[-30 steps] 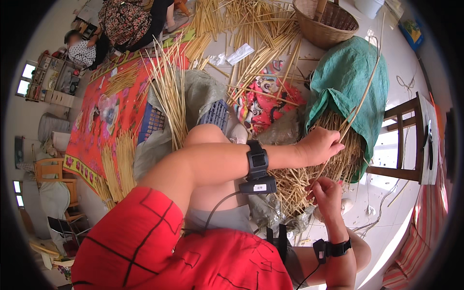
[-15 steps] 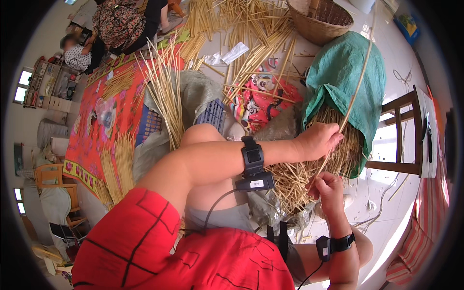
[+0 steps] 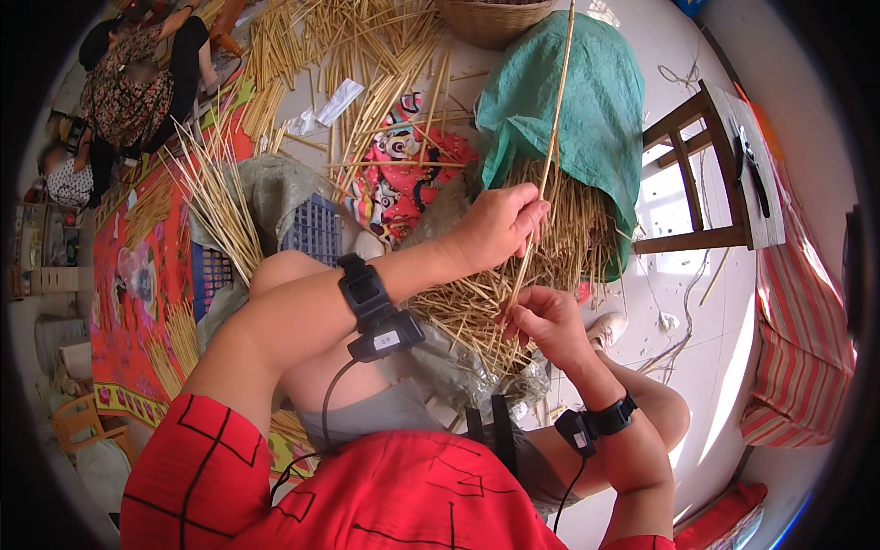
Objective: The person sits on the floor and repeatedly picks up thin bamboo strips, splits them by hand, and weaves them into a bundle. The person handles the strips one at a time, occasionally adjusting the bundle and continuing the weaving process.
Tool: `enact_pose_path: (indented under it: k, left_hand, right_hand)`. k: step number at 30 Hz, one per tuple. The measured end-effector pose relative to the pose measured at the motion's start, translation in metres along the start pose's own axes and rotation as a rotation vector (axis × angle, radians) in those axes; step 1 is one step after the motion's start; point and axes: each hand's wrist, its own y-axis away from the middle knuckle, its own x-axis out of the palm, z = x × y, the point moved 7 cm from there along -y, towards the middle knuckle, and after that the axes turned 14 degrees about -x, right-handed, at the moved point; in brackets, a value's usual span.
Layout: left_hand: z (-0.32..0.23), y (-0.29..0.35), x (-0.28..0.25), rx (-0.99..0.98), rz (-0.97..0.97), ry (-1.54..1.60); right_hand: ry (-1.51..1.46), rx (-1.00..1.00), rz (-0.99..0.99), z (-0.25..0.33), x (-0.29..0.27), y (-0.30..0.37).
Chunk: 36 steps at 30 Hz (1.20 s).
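Observation:
A long, thin straw stalk (image 3: 558, 105) runs steeply from the top of the view down between my hands. My left hand (image 3: 500, 229) is closed around it partway along, its fingers curled in. Lower and to the right, my right hand (image 3: 550, 325) pinches the stalk near its bottom end, thumb against fingers. Behind and beneath both hands lies a big bundle of dry straw stalks (image 3: 577, 225), cut ends toward me. A green woven sack (image 3: 573, 87) covers the bundle's far part.
Left of my knee, pale stalks (image 3: 215, 206) stand by a blue plastic crate (image 3: 316, 229). Loose straw (image 3: 367, 41) litters the floor near a wicker basket (image 3: 495, 20). A wooden stool (image 3: 683, 179) stands at right. Two people sit at the far left near a red floral mat (image 3: 124, 321).
The whole view has swung, so the surroundings appear farther left and slightly higher. Both hands still hold the stalk; the right hand sits a little closer beneath the left.

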Motion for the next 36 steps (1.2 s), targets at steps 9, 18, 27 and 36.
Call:
enact_pose_path:
  k: [9,18,27,36]
  left_hand:
    - [0.006,-0.002,0.001,-0.025,0.105,0.174]
    - [-0.001,0.0,-0.002,-0.008,0.12,0.187]
    - [0.001,0.0,0.006,-0.145,0.418,0.547]
    - [0.0,0.001,0.007,-0.197,0.5,0.571]
  right_hand:
    - [-0.23,-0.054,0.021,0.001,0.003,0.002]
    - [-0.266,-0.031,0.033,0.003,0.005,0.0]
    - [-0.494,0.027,0.15,0.005,0.019,0.006]
    - [0.581,0.089,0.178,-0.022,-0.01,0.002]
